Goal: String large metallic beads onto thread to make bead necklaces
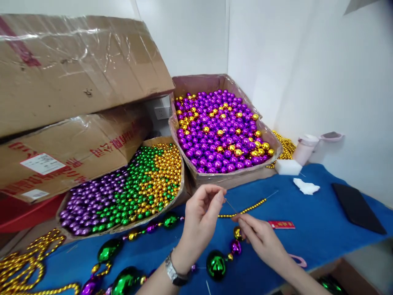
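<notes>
My left hand (201,225), with a watch on its wrist, pinches the upper end of a thin thread (231,206) between thumb and fingers. Lower and to the right, my right hand (260,237) pinches the same thread, which runs straight between the two. Just under the right fingers sit a gold bead, a purple bead (236,247) and a big green bead (216,265), part of a strand of large beads. More of that strand, with another green bead (110,250), curves round to the left. Behind the hands lies a string of small gold beads (251,207).
Boxes of loose purple and gold beads (217,135) and small three-coloured beads (132,188) stand behind. Gold bead chains (37,262) lie left. To the right are a red packet (281,225), pink-handled scissors (297,260), white tissue (306,186) and a black flat object (357,207).
</notes>
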`<control>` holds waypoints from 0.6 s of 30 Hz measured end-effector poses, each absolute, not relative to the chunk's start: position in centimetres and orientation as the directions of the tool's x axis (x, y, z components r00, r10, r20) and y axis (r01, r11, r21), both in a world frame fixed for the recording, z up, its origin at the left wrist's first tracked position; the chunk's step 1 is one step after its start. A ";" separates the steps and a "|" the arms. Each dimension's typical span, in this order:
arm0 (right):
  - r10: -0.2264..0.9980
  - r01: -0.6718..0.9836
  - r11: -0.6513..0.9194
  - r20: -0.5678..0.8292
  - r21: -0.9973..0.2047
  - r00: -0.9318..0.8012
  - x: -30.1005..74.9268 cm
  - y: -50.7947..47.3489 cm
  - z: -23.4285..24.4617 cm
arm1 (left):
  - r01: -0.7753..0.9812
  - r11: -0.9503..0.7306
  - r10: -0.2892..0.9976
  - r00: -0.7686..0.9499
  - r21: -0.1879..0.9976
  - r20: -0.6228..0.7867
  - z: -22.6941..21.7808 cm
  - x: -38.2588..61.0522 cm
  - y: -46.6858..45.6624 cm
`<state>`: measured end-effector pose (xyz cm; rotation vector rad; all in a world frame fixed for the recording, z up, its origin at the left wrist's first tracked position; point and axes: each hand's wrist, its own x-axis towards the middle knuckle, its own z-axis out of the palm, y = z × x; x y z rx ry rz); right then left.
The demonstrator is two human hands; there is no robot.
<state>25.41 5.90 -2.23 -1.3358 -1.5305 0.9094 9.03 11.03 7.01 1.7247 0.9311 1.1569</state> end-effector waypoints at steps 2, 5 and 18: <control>0.992 0.301 0.120 0.125 -0.946 -0.003 25.9 5.8 -2.3 | 0.291 -0.445 0.875 0.341 0.847 0.343 3.8 8.4 9.9; 0.996 0.216 0.080 0.085 -0.973 0.013 26.8 5.8 -1.4 | 0.575 -0.605 0.762 0.618 0.552 0.192 -1.7 7.3 7.8; 0.947 -0.394 0.050 -0.082 -0.918 0.310 30.9 5.9 -0.9 | 0.710 -0.703 0.688 0.694 -0.040 0.212 -4.9 -2.7 9.4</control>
